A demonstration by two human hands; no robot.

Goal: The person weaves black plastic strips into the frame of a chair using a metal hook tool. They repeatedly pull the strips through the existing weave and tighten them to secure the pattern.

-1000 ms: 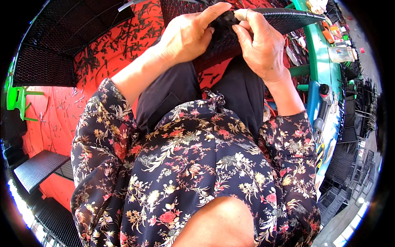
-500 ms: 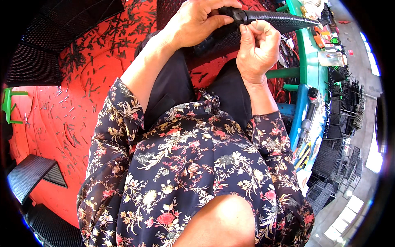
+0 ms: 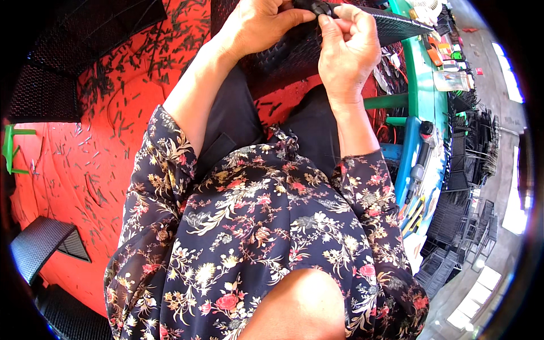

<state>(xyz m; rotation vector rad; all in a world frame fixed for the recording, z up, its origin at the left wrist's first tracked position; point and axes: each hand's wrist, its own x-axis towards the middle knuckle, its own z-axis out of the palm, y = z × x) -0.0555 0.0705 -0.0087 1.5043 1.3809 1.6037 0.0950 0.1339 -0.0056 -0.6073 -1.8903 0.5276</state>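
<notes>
A black woven wicker furniture piece [image 3: 391, 28] stands before my knees, its edge reaching the top of the picture. At its wrapped corner [image 3: 322, 8], dark strips cross into a knob. My left hand [image 3: 258, 28] is closed on the edge left of this corner, its thumb pressed against it; the upper edge of the picture cuts off some fingers. My right hand [image 3: 351, 54] is closed at the right of the corner, thumb and forefinger pinched close to the knob. Whatever lies between those fingertips is too small to make out.
Dark strip offcuts [image 3: 122, 107] litter the red floor covering [image 3: 68, 164]. Right of me, a green and blue bench [image 3: 416, 85] holds a clear jar [image 3: 451, 81] and a power tool [image 3: 422, 150]. More black wicker pieces [image 3: 42, 246] and a green stool [image 3: 10, 148] stand on the left.
Both hands have shifted slightly upward in the picture along with the wicker corner. My right hand has moved a little left, its fingertips now against the knob.
</notes>
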